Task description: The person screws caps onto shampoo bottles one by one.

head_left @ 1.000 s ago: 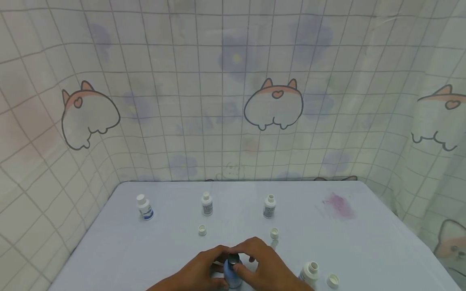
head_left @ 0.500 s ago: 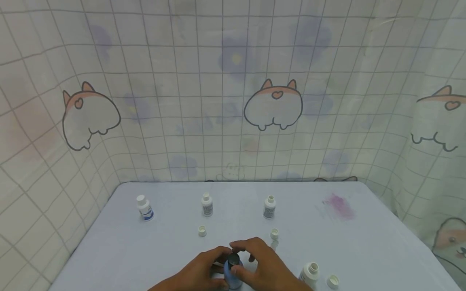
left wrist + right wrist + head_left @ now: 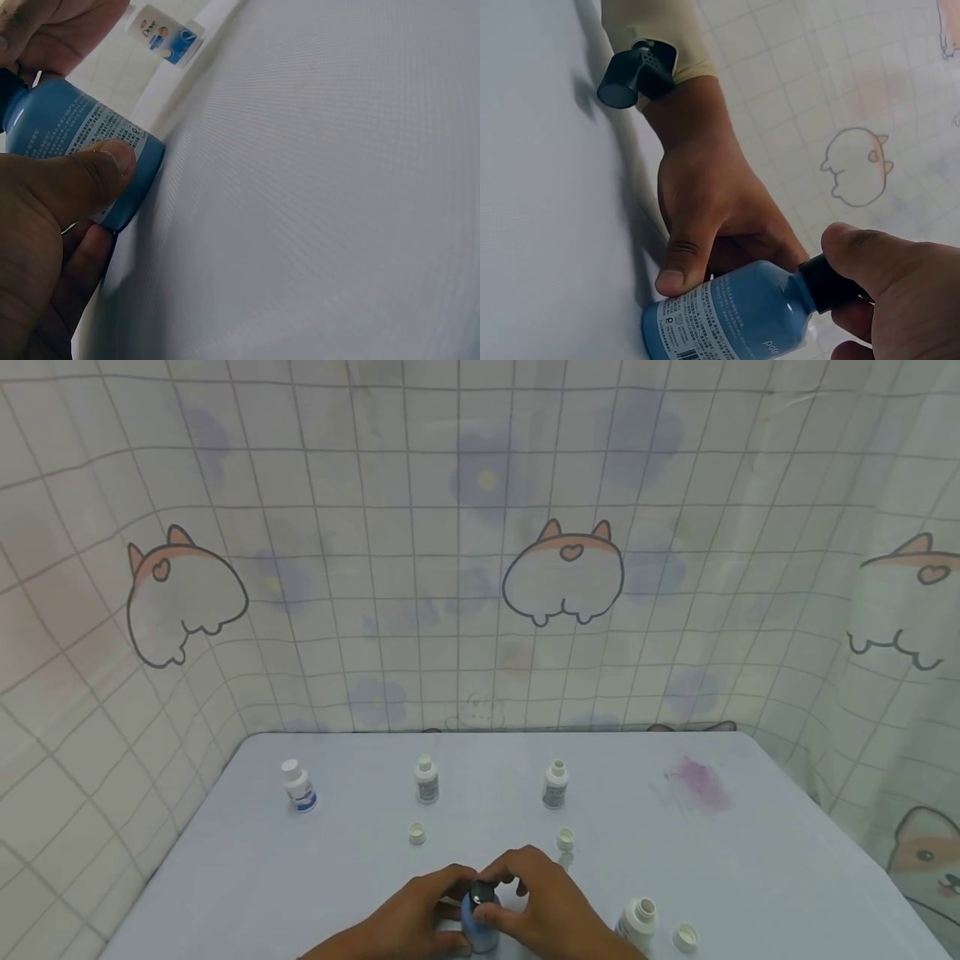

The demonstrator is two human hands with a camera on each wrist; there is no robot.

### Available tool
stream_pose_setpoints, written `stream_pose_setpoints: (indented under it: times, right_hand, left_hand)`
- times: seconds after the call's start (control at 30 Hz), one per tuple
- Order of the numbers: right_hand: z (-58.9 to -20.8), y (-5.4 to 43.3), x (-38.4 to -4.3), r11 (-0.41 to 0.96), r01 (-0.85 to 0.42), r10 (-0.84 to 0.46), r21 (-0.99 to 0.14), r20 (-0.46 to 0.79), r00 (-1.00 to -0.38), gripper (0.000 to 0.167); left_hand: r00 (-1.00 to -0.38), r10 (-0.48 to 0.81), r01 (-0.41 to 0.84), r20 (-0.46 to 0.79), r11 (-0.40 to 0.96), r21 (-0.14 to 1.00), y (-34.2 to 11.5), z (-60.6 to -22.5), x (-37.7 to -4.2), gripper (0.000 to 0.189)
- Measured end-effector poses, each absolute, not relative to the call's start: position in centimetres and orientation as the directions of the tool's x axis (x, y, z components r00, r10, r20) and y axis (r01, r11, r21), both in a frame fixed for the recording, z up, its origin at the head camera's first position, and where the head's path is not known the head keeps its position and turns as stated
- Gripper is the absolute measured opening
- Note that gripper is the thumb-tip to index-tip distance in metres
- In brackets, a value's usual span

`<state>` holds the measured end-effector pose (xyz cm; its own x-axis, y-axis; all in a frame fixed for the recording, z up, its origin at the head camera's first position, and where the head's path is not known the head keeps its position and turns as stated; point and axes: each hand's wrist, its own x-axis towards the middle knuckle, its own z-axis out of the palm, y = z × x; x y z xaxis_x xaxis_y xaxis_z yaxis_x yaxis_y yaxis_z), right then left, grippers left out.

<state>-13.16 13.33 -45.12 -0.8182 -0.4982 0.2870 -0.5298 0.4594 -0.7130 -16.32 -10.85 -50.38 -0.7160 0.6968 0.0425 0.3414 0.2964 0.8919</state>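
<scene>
A blue bottle (image 3: 480,933) with a printed label stands upright near the table's front edge. My left hand (image 3: 408,914) grips its body, the thumb (image 3: 105,169) lying across the label in the left wrist view. On top is a black cap (image 3: 482,892), which my right hand (image 3: 551,906) pinches between thumb and fingers. In the right wrist view the black cap (image 3: 829,283) sits on the bottle's neck, partly covered by the right thumb (image 3: 847,244).
An uncapped white bottle (image 3: 637,922) and a loose white cap (image 3: 686,937) stand to the right. Farther back are white bottles (image 3: 300,787), (image 3: 427,781), (image 3: 555,785) and small white caps (image 3: 416,833), (image 3: 565,839). A patterned curtain (image 3: 480,568) surrounds the table.
My right fingers have loosened, shifted slightly and closed round the black cap again. The left hand and the blue bottle stay in place.
</scene>
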Motion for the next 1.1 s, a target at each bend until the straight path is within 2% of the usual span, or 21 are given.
stream_pose_setpoints:
  times: [0.1,0.2,0.37,0.47,0.6,0.77,0.87,1.0,1.1]
  right_hand:
    - [-44.93,13.27,-13.11,0.488,-0.485,-0.491,-0.726,0.231,-0.840,0.041]
    - [-44.88,13.36,-13.01,0.475,-0.487,-0.506,-0.732,0.225,-0.832,0.047]
    - [-45.06,13.47,-13.08,0.406,-0.573,-0.549,-0.712,0.311,-0.776,0.035]
    - [-45.24,13.45,-13.19,0.404,-0.602,-0.540,-0.689,0.352,-0.765,0.028]
    - [-45.30,13.35,-13.25,0.442,-0.564,-0.508,-0.698,0.323,-0.798,0.029]
    - [-44.98,13.08,-13.17,0.496,-0.466,-0.478,-0.733,0.217,-0.851,0.035]
    - [-45.02,13.03,-13.06,0.516,-0.438,-0.472,-0.736,0.183,-0.862,0.044]
    - [-45.18,13.25,-12.94,0.485,-0.473,-0.507,-0.736,0.204,-0.837,0.049]
    - [-45.12,13.42,-12.96,0.440,-0.509,-0.540,-0.740,0.234,-0.808,0.040]
  left_hand:
    - [-0.709,0.703,0.364,0.059,0.293,0.884,-10.86,-50.44,-16.39,0.063]
    - [-0.705,0.706,0.373,0.066,0.290,0.882,-10.91,-50.50,-16.40,0.064]
    - [-0.702,0.708,0.378,0.074,0.282,0.882,-10.99,-50.54,-16.38,0.066]
    - [-0.699,0.711,0.387,0.080,0.282,0.878,-10.98,-50.60,-16.42,0.066]
    - [-0.701,0.709,0.380,0.075,0.281,0.881,-10.93,-50.61,-16.45,0.065]
    - [-0.701,0.709,0.373,0.074,0.276,0.886,-10.90,-50.57,-16.46,0.064]
    - [-0.696,0.713,0.380,0.079,0.273,0.884,-10.94,-50.63,-16.48,0.063]
    - [-0.688,0.720,0.391,0.093,0.261,0.883,-11.01,-50.73,-16.49,0.065]
    - [-0.687,0.720,0.392,0.097,0.255,0.884,-11.04,-50.70,-16.48,0.067]
